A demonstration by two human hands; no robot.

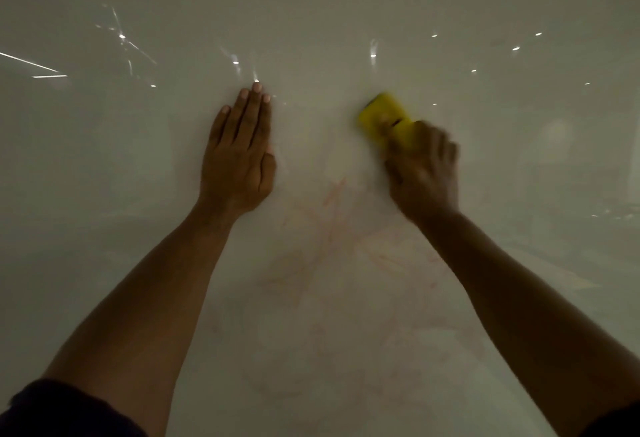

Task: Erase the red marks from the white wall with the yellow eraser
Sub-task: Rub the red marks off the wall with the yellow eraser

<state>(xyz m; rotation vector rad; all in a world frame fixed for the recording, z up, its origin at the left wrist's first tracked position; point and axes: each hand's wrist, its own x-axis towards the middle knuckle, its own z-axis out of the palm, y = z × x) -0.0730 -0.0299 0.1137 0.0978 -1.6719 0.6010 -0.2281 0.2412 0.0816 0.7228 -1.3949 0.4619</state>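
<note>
A glossy white wall fills the whole view. Faint, smeared red marks run down its middle and lower part, between my two arms. My right hand is shut on the yellow eraser, which is pressed against the wall just above the marks; hand and eraser are blurred. Laid flat on the wall to the left of the marks is my left hand, fingers together and pointing up, holding nothing.
Bright reflections of lights dot the upper wall. A paler reflected patch shows at the right. Nothing else stands in front of the wall.
</note>
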